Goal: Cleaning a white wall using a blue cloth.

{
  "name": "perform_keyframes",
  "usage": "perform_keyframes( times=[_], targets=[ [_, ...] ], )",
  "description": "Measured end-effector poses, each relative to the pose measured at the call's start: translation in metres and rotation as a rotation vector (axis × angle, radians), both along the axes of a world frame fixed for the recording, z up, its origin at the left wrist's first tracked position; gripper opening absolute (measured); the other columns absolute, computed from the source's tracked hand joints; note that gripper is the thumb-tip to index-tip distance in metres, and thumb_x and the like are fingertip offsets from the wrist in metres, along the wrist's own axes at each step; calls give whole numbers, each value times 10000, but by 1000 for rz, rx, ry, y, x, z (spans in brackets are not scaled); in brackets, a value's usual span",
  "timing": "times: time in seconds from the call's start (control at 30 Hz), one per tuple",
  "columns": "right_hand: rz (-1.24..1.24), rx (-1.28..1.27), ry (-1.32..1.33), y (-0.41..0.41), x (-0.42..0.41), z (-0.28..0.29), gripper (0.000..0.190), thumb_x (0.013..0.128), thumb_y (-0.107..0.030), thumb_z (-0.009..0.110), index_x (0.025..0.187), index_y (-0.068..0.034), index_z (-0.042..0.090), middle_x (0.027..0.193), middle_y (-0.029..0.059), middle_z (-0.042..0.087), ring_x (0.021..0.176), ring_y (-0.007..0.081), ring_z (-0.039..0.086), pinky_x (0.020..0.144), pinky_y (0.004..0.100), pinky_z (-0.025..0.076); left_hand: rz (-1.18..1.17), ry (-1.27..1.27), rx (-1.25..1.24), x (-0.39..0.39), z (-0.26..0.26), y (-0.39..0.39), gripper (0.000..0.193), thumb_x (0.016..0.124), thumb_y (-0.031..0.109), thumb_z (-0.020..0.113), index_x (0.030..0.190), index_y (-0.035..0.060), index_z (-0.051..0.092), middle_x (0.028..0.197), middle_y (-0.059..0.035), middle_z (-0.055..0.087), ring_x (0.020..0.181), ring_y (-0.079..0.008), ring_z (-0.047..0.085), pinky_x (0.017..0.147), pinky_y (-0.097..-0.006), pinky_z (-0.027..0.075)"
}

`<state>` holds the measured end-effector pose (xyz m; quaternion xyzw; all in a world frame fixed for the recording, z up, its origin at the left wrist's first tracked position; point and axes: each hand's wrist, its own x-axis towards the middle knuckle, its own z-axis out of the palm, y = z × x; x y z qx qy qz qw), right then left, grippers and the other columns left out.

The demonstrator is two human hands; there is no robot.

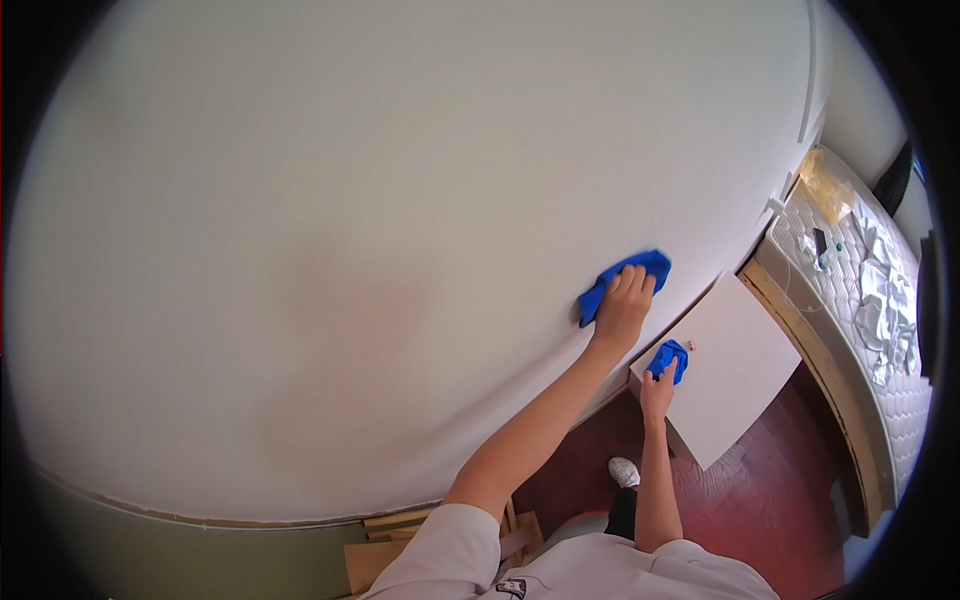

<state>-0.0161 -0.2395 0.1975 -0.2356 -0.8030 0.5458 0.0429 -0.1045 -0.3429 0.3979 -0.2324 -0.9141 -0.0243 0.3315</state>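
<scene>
My left hand (626,304) presses a folded blue cloth (592,300) against the white wall (480,172); its fingers are bent over the cloth. Lower and to the right, my right hand (660,386) holds a second, crumpled blue cloth (670,358) above the near corner of a white cabinet or table top (735,360). Whether that cloth touches the top cannot be told. A small red and white item (692,345) lies on the top beside it. Faint brownish patches show on the wall left of my left arm.
A bare quilted mattress (904,420) on a wooden bed frame (817,375) stands at the right, bearing crumpled white fabric (885,300), yellowish plastic (829,187) and small items. Wooden pieces (375,562) lie at the wall's lower edge. The floor (780,502) is dark red.
</scene>
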Motion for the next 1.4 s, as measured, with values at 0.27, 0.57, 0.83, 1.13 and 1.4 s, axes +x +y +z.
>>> perform_keyframes(
  times=[0.27, 0.57, 0.83, 1.13, 1.4],
  targets=[
    [48, -125, 192, -20, 30, 38, 669, 849, -120, 577, 1442, -52, 274, 1334, 304, 453, 1196, 383, 517, 968, 397, 434, 84, -205, 53, 103, -86, -104, 53, 725, 68, 572, 775, 75, 591, 859, -73, 543, 908, -245, 518, 751, -358, 418],
    [110, -66, 267, -51, 106, 70, 618, 827, -158, 598, 1382, -19, 363, 1209, 283, 557, 1101, 383, 577, 924, 417, 459, 160, 246, 201, 164, 61, -151, 263, 647, 11, 686, 879, 133, 663, 876, -33, 562, 867, -250, 503, 736, -388, 387],
    [279, -238, 297, -86, 141, 118, 432, 829, -141, 618, 1229, -48, 484, 1068, 179, 636, 886, 263, 661, 738, 354, 527, 77, 502, 206, 143, 212, -153, 326, 692, -21, 674, 998, 77, 625, 926, -72, 576, 899, -270, 509, 823, -387, 420],
    [133, -295, 284, -37, 105, 93, 390, 819, -118, 608, 1183, -27, 500, 949, 167, 652, 822, 267, 658, 731, 362, 521, 97, 304, 142, 105, 136, -112, 322, 656, 43, 701, 949, 129, 600, 909, -70, 543, 919, -268, 503, 807, -407, 397],
    [117, -320, 248, 12, 48, 70, 174, 870, -120, 553, 936, 24, 623, 779, 110, 661, 679, 153, 640, 631, 285, 507, 63, 14, 17, 83, -19, -101, 193, 705, 41, 623, 886, 104, 602, 853, -59, 531, 886, -245, 503, 772, -375, 404]
  ],
)
